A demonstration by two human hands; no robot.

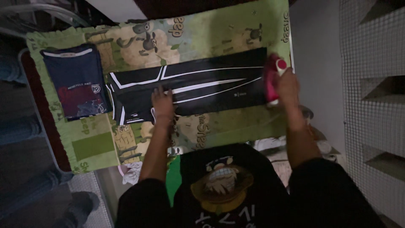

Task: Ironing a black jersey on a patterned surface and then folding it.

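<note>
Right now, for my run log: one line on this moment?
left hand flat on black garment | right hand gripping pink iron

Your left hand (162, 103) presses flat on the black white-striped garment (198, 86) at frame centre; your right hand (287, 84) grips a pink-and-white iron (272, 80) at its right end. A folded navy shirt (78, 82) lies upper left.

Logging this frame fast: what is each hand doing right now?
Left hand: open, flat on the black garment.
Right hand: closed around the pink iron.
</note>
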